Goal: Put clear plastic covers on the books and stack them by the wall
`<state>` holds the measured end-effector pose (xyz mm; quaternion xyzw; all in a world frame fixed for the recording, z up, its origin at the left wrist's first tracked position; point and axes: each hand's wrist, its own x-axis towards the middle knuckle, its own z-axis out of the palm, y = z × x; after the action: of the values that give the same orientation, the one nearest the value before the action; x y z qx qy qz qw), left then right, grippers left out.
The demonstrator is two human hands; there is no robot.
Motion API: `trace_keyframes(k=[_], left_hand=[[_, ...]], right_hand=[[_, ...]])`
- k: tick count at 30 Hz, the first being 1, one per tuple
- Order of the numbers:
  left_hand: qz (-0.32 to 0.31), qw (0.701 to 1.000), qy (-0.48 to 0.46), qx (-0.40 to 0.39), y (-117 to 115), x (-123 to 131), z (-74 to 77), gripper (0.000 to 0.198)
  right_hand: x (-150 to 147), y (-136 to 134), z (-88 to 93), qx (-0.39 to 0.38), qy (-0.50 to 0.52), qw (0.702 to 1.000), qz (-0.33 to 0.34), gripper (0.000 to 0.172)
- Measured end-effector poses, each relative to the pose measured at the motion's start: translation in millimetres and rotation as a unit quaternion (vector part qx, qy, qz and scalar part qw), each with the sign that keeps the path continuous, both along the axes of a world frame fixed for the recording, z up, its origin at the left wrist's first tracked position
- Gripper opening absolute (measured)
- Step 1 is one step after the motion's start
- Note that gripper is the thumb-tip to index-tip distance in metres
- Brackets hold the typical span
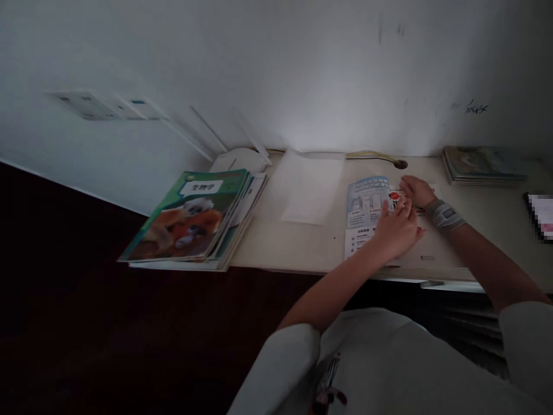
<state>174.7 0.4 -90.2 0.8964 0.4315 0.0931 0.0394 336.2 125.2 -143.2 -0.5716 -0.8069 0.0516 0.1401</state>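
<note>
A printed booklet (367, 202) lies spread on the desk in front of me, with a blue page on its left and a paler page on its right. My left hand (398, 227) rests over its middle, palm down and fingers apart. Just beyond it, my right hand (417, 190) lies at the booklet's upper part, its fingers pointing left and partly hidden behind the left fingers. A band (447, 214) circles my right wrist. Neither hand appears to grip anything.
A stack of textbooks (185, 222) sits at the desk's left end, before a white router (242, 158) with antennas. White paper (311, 187) lies left of the booklet. Further right are more stacked books (484, 164) and a phone-like device (542, 216). A yellow cable (371, 154) enters a desk hole.
</note>
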Motion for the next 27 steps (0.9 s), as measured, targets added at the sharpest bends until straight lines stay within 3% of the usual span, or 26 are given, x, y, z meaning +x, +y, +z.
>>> trace_keyframes(k=[3, 6, 12, 18, 21, 25, 27], left_hand=[[0.028, 0.996, 0.077, -0.047, 28, 22, -4.8, 0.042], [0.055, 0.989, 0.115, -0.076, 38, 20, -17.0, 0.041], [0.052, 0.991, 0.082, -0.097, 19, 6, -35.8, 0.05], [0.015, 0.993, 0.034, -0.111, 15, -5, -27.8, 0.058], [0.009, 0.994, 0.021, -0.108, 19, -22, -18.9, 0.054], [0.061, 0.992, -0.001, -0.109, 20, -63, -17.9, 0.049], [0.105, 0.99, -0.05, -0.078, 10, -84, -25.4, 0.05]], right_hand=[[4, 2, -14.4, 0.002, -0.064, 0.998, 0.014, 0.045], [15, -8, -20.7, 0.015, -0.075, 0.996, 0.038, 0.046], [45, -26, -27.7, 0.03, -0.077, 0.996, 0.035, 0.048], [43, -47, -19.4, 0.079, -0.058, 0.995, 0.033, 0.05], [20, -82, -0.2, 0.112, -0.001, 0.983, 0.143, 0.051], [-21, -144, 28.2, 0.091, -0.015, 0.915, 0.392, 0.055], [-37, -167, 35.3, 0.081, -0.054, 0.897, 0.431, 0.052]])
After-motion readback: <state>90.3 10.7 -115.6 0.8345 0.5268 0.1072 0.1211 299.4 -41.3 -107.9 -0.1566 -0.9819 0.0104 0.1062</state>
